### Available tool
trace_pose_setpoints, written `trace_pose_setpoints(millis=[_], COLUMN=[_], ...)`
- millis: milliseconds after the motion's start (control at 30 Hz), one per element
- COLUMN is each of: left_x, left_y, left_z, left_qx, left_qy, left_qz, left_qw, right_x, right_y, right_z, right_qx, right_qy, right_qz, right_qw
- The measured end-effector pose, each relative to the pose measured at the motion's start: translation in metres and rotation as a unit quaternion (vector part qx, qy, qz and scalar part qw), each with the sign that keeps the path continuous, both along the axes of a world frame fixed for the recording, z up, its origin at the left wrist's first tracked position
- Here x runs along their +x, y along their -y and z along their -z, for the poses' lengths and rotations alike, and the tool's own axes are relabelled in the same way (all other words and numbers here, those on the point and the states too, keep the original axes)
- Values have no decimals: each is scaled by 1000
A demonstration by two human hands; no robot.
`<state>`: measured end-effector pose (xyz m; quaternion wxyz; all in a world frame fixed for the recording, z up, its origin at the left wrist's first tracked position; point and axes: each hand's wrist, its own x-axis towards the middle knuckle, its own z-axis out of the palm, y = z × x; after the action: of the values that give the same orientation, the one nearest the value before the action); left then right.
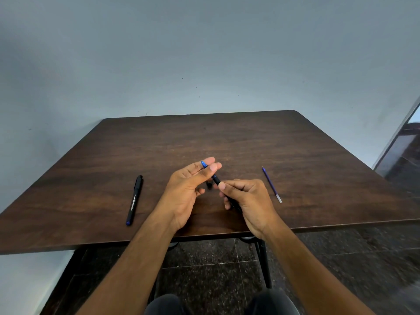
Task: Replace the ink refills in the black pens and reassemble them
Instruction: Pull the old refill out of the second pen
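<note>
My right hand (247, 198) grips the black barrel of a pen (216, 179) above the middle of the brown table (250, 142). The fingertips of my left hand (188, 189) pinch the blue tip section (203, 164) at the barrel's far end. A small black piece (209, 184) lies on the table between my hands. A whole black pen (134, 200) with a blue end lies to the left. A loose blue refill (271, 184) lies to the right.
The table stands against a pale wall (204, 53). Its near edge runs under my wrists, with dark floor tiles (227, 269) and black table legs below. A doorway opening shows at the far right.
</note>
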<state>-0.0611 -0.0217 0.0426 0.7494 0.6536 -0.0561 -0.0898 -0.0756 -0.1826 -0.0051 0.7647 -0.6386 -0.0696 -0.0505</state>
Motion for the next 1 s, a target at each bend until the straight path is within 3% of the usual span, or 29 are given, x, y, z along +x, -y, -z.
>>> trace_pose_setpoints(millis=[133, 433, 767, 1000], left_x=[1, 5, 5, 6], left_y=[-8, 6, -9, -10], left_z=[3, 1, 0, 1], left_qx=[-26, 6, -7, -8], left_qy=[-1, 15, -4, -7], left_qz=[17, -125, -33, -88], left_qw=[1000, 992, 999, 996], right_x=[0, -2, -1, -2], right_y=[0, -1, -1, -1], right_z=[-1, 0, 0, -1], right_qx=[-1, -10, -3, -16], right_qy=[-6, 3, 3, 5], right_qz=[1, 3, 7, 7], right_qw=[1000, 1000, 1000, 1000])
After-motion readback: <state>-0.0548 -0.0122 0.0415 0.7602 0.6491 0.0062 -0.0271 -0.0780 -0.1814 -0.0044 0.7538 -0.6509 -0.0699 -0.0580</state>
